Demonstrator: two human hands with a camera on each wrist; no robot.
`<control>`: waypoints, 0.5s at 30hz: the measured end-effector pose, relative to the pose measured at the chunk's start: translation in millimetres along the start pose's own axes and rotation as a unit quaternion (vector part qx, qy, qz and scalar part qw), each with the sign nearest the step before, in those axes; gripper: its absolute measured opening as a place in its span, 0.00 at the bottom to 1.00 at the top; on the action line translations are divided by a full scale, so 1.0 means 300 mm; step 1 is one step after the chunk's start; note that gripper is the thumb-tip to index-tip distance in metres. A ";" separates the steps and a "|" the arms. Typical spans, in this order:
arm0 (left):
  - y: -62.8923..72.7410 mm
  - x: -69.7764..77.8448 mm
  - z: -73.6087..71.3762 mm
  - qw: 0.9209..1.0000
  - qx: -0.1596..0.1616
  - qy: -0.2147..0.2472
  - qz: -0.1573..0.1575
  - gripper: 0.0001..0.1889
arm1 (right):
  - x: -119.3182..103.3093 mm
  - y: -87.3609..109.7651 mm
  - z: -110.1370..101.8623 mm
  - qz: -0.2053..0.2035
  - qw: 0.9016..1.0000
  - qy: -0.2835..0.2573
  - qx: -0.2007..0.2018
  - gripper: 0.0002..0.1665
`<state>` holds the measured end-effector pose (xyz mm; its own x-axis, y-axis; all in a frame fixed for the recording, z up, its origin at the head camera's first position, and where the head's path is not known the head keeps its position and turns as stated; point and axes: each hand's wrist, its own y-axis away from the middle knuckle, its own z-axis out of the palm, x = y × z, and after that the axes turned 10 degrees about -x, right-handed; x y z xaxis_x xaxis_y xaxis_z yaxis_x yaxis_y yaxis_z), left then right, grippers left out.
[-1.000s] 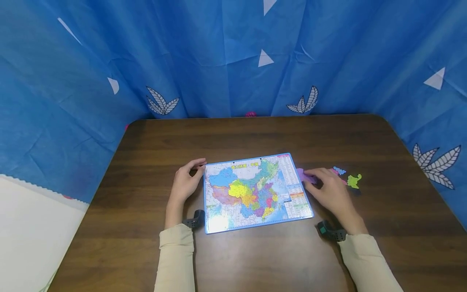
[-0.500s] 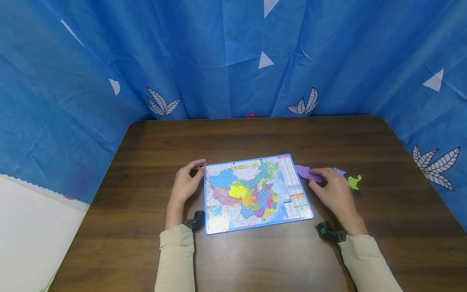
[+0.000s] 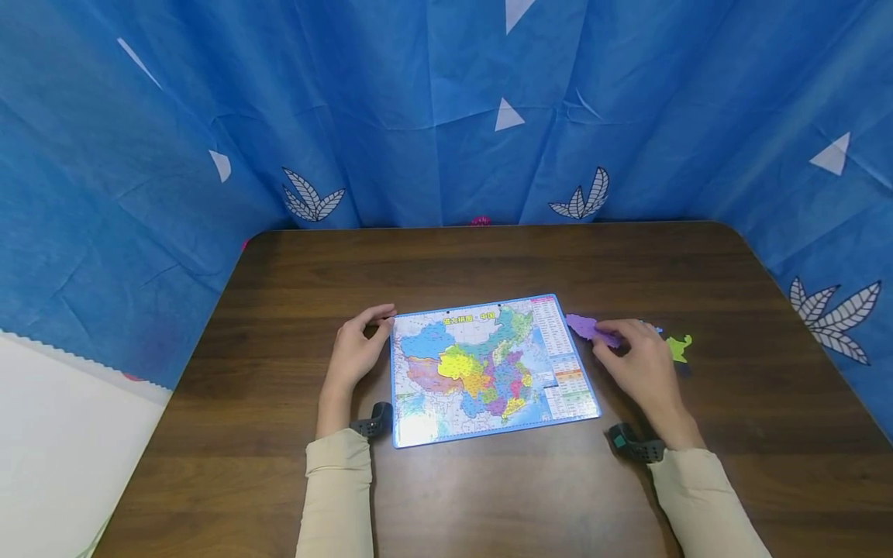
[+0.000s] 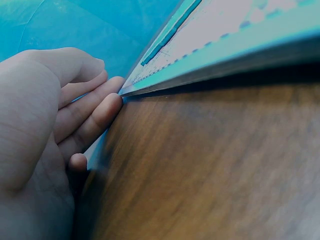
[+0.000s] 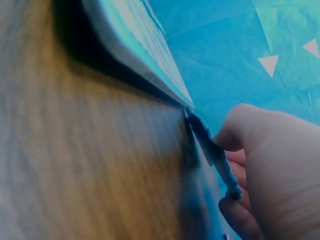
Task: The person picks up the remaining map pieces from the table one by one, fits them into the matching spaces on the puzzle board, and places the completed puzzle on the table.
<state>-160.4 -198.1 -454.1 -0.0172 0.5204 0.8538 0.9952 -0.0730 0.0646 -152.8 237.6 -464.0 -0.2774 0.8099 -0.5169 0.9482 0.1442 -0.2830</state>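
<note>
A map puzzle board (image 3: pixel 425 418) with a blue border and many coloured regions lies on the table. At its upper left side is my left hand (image 3: pixel 354 353); in the left wrist view its extended fingers (image 4: pixel 107 107) meet the board's edge, with the thumb held apart. My right hand (image 3: pixel 638 364) pinches a flat purple puzzle piece (image 3: pixel 580 326) between thumb and fingers, just off the board's right edge. The right wrist view shows this piece (image 5: pixel 216 152) edge-on and tilted, its near end close to the board's corner. My right fingers cover part of it.
Behind my right hand lie a yellow-green puzzle piece (image 3: pixel 677 349) and a blue one (image 3: pixel 652 327), mostly hidden. The brown wooden table (image 3: pixel 488 496) extends around the board, with a blue patterned curtain (image 3: pixel 432 116) along its back edge.
My right hand has shifted slightly right, and more of the purple puzzle piece shows beyond its fingers. Pink and blue pieces behind it became more hidden. The left hand stays put.
</note>
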 end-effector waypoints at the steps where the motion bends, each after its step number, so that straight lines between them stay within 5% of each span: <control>1: 0.000 0.000 0.000 1.000 0.000 0.000 0.000 0.18 | 0.000 -0.001 0.000 0.000 1.000 -0.002 0.000 0.15; 15: -0.001 -0.003 -0.002 1.000 -0.003 0.004 0.006 0.18 | -0.008 0.002 -0.003 -0.003 1.000 -0.019 0.009 0.13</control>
<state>-160.7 -199.0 -454.7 -0.0051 0.5131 0.8583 0.9948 -0.0850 0.0567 -151.4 236.3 -462.3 -0.2897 0.7870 -0.5447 0.9433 0.1385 -0.3016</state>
